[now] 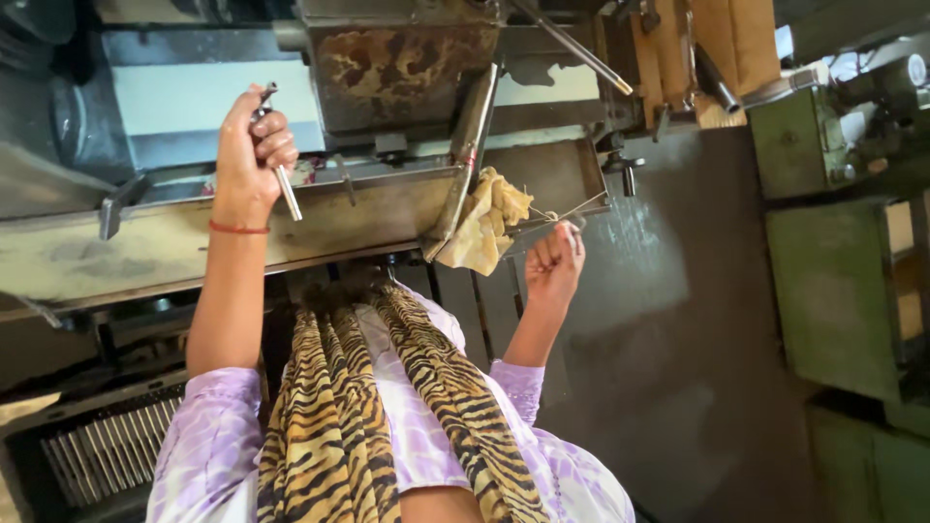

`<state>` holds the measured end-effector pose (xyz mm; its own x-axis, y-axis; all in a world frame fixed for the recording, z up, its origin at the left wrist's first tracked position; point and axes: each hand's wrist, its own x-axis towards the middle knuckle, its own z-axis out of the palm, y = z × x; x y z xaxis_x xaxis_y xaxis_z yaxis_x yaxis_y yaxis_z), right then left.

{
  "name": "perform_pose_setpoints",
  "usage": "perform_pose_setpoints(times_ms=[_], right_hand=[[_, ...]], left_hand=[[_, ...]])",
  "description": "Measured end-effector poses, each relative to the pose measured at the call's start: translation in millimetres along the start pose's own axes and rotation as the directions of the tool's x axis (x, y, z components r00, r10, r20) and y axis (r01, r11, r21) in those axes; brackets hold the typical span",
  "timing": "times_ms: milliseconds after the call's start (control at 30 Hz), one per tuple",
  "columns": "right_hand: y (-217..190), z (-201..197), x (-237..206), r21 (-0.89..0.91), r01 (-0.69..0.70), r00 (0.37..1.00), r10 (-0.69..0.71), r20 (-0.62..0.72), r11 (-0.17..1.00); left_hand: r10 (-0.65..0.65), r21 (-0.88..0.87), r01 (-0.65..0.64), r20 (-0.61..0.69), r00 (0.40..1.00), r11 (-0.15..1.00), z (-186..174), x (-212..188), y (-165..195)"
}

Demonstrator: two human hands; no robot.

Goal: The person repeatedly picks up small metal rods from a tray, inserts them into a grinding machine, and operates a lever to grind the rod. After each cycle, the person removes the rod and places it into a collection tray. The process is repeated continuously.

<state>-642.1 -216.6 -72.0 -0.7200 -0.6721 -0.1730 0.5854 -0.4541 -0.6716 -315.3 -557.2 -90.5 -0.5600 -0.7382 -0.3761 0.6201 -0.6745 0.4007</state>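
Note:
My left hand (247, 160) is raised and closed around a short metal rod (287, 189), held over the dusty metal trough (145, 247) of a machine. My right hand (555, 261) is a fist, pinching a thin wire (572, 210) that runs toward the trough's right end. A crumpled yellowish rag (489, 225) hangs just left of that hand, beside a slanted metal plate (465, 160). A red thread circles my left wrist. Lilac sleeves and a tiger-striped scarf (329, 416) fill the lower middle.
A rusty stained metal housing (407, 68) sits above the trough. A long thin steel rod (572, 44) slants across the top. Green machine cabinets (833, 252) stand at the right. Dark floor (659, 358) lies between. A row of metal pins (107, 450) shows at lower left.

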Motion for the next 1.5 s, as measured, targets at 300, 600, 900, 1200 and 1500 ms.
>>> perform_pose_setpoints(times_ms=[300, 600, 900, 1200, 1500], right_hand=[[15, 22, 1, 0.089, -0.143, 0.973, 0.124, 0.192, 0.986], [-43, 82, 113, -0.313, 0.039, 0.983, 0.020, 0.184, 0.949], [-114, 72, 300, -0.827, 0.368, 0.703, -0.455, 0.547, -0.425], [-102, 68, 304, -0.864, 0.055, 0.941, -0.264, 0.212, -0.501], [-102, 55, 310, -0.884, 0.024, 0.885, -0.401, 0.236, -0.467]], left_hand=[[-0.045, -0.057, 0.047, 0.020, 0.999, 0.997, 24, -12, 4], [0.215, 0.141, -0.200, -0.098, 0.972, 0.970, 90, 73, 54], [0.407, 0.201, -0.354, -0.494, 0.769, 0.913, 116, 123, 105], [0.527, 0.177, -0.497, -0.323, 0.786, 0.850, 109, 118, 124], [0.625, 0.146, -0.622, -0.372, 0.686, 0.769, 98, 130, 124]])
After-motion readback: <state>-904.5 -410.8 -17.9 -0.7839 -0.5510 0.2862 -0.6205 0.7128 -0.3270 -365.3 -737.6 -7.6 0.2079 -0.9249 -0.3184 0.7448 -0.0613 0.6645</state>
